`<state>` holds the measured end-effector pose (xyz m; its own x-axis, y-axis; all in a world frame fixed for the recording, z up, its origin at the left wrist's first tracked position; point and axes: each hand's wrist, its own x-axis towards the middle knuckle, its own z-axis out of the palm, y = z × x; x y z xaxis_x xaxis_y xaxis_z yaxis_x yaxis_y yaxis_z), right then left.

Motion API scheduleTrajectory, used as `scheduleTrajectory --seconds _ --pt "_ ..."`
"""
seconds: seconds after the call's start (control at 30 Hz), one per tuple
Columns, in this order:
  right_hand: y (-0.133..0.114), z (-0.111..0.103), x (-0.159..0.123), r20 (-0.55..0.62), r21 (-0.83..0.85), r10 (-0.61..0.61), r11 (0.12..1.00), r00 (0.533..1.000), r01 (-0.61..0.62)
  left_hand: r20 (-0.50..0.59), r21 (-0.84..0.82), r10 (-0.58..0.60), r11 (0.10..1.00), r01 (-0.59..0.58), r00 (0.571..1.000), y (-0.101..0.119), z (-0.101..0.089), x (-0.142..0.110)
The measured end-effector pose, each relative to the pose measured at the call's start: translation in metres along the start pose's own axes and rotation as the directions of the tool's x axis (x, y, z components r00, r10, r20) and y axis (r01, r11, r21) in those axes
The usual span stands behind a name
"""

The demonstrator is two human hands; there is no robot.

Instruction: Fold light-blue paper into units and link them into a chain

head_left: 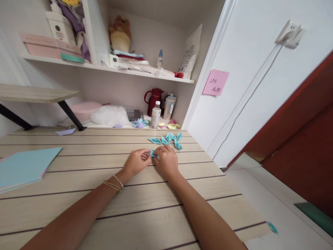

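Note:
Between my two hands is a small folded piece of blue paper [152,153], low over the striped wooden table [145,215]. My left hand [137,161], with thin bracelets at the wrist, pinches its left side. From the right, the fingers of my right hand [166,160] close on the same piece and cover much of it. Just beyond my right hand lie several folded blue paper pieces [165,140], grouped close together. How far the held piece is folded cannot be made out behind my fingers.
At the left lies a stack of coloured paper sheets [26,166]. A plastic bottle [155,115], a red jug [155,99] and a tumbler [169,107] stand at the back. Black legs carry a small raised shelf [36,93]. One blue piece [273,227] is by the right edge.

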<state>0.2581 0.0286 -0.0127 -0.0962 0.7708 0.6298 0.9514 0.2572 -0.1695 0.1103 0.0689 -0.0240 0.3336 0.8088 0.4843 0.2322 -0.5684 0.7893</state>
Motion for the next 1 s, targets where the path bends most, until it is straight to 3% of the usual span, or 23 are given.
scheduleTrajectory --seconds 0.27,0.6,0.73,1.0 --pt "-0.001 -0.001 0.004 0.007 -0.070 -0.137 0.988 0.990 0.138 -0.024 -0.020 -0.027 0.999 0.026 0.999 -0.004 -0.002 0.002" --pt "-0.006 -0.001 -0.001 0.045 0.032 0.044 0.998 0.998 -0.045 -0.050 -0.067 -0.064 0.996 0.061 0.997 -0.003 -0.001 0.002" --pt "-0.007 0.000 0.000 0.041 0.002 0.018 1.000 0.999 -0.018 -0.051 -0.083 -0.061 0.995 0.056 0.997 -0.003 -0.001 0.002" --pt "0.007 0.001 0.005 0.119 -0.011 -0.138 0.990 0.983 0.140 0.016 0.173 0.100 0.980 -0.101 0.995 0.002 -0.003 0.000"
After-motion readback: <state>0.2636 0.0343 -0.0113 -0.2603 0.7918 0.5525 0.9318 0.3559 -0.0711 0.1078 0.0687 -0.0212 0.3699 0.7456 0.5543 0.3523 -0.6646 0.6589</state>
